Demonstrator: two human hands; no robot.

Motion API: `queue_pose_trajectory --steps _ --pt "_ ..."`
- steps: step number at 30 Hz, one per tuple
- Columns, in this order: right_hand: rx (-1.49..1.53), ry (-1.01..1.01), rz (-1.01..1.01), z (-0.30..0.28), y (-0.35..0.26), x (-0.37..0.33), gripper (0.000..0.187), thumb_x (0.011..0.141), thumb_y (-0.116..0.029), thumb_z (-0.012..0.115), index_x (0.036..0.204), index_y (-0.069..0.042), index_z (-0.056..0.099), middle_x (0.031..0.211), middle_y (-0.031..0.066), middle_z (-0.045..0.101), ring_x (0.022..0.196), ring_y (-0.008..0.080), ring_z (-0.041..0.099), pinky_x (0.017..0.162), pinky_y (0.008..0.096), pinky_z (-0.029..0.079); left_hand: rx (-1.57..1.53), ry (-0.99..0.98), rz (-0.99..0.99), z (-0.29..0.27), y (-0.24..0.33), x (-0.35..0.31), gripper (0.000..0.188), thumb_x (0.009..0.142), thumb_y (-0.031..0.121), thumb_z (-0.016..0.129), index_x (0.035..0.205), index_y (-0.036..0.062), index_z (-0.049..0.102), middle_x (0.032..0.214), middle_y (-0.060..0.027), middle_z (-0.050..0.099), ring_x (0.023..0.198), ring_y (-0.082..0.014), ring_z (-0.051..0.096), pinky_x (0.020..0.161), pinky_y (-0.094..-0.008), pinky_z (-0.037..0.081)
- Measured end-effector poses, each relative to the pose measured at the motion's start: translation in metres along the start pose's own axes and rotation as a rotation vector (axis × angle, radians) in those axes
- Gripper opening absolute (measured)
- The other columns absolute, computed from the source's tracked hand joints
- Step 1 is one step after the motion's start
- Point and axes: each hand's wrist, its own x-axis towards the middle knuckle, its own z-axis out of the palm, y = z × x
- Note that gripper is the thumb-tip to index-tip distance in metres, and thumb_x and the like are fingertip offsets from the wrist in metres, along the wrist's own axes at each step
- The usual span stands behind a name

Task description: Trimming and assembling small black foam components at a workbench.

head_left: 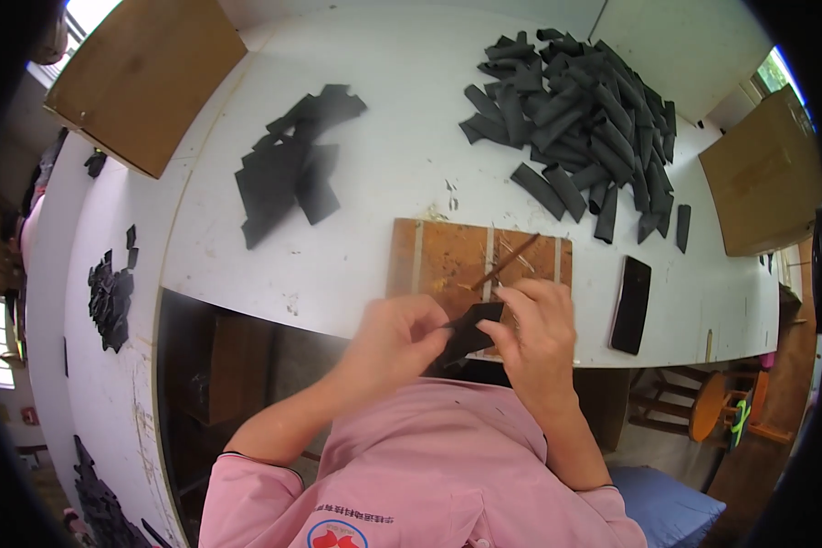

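Observation:
Between my two hands, over the near edge of the table, is a black piece of soft, fabric-like material (pixel 470 333). My left hand (pixel 397 331) pinches its left end between thumb and fingers. At the other end, my right hand (pixel 537 331) grips it with the thumb below and the fingers curled above. Just beyond the hands lies a brown wooden board (pixel 447 256) with pale strips across it. A thin brown stick (pixel 511 258) rests slantwise on the board, close to my right fingertips.
A large heap of rolled black pieces (pixel 594 119) lies at the far right, flatter black pieces (pixel 288 164) at the far left. Right of the board is a black phone (pixel 630 306). Cardboard boxes stand at the left (pixel 146 82) and right (pixel 763 173). A wooden stool (pixel 703 406) is below.

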Motion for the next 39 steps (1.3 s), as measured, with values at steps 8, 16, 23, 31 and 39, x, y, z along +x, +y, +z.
queue_pose_trajectory --steps 8,16,23,31,39 --pt "0.386 0.166 0.231 0.017 -0.004 -0.014 0.016 0.068 -0.001 0.067 0.083 0.001 0.060 0.070 0.0063 0.054 0.056 0.0124 0.051 0.049 0.0228 0.040 0.188 0.409 0.449 0.038 0.005 -0.005 0.005 0.073 -0.001 0.061 0.076 0.0007 0.058 0.064 -0.0082 0.058 0.054 -0.0107 0.055 0.048 -0.0243 0.044" --pt "0.283 0.290 0.275 0.024 -0.002 -0.006 0.010 0.068 0.008 0.058 0.076 0.002 0.060 0.068 0.0044 0.054 0.052 0.0091 0.049 0.045 0.0209 0.039 -0.633 0.265 0.059 0.035 0.007 0.000 0.011 0.074 -0.004 0.057 0.084 -0.0004 0.055 0.070 -0.0048 0.059 0.048 -0.0038 0.048 0.038 -0.0162 0.031" --pt "1.423 0.060 0.896 0.011 -0.002 -0.013 0.006 0.075 0.000 0.059 0.079 0.004 0.059 0.068 0.0030 0.053 0.058 0.0097 0.047 0.053 0.0201 0.038 -0.707 0.053 0.101 0.033 0.003 -0.003 0.022 0.071 -0.010 0.053 0.091 -0.0016 0.053 0.076 -0.0030 0.056 0.061 -0.0019 0.051 0.045 -0.0151 0.035" --pt "1.480 -0.055 0.774 0.025 -0.006 -0.009 0.021 0.089 -0.021 0.048 0.074 -0.007 0.048 0.066 -0.0018 0.045 0.058 0.0065 0.041 0.054 0.0191 0.035 -0.467 0.406 0.104 0.038 -0.004 0.006 0.019 0.071 -0.012 0.049 0.088 -0.0033 0.053 0.070 -0.0061 0.058 0.039 -0.0020 0.039 0.032 -0.0163 0.027" --pt "1.437 -0.044 0.669 0.015 -0.012 -0.017 0.019 0.088 -0.020 0.050 0.077 -0.006 0.050 0.068 -0.0018 0.047 0.061 0.0058 0.042 0.058 0.0191 0.037 -1.168 -0.266 0.090 0.021 -0.004 -0.006 0.025 0.072 -0.012 0.054 0.093 -0.0060 0.043 0.065 -0.0135 0.056 0.030 -0.0038 0.034 0.028 -0.0164 0.026"
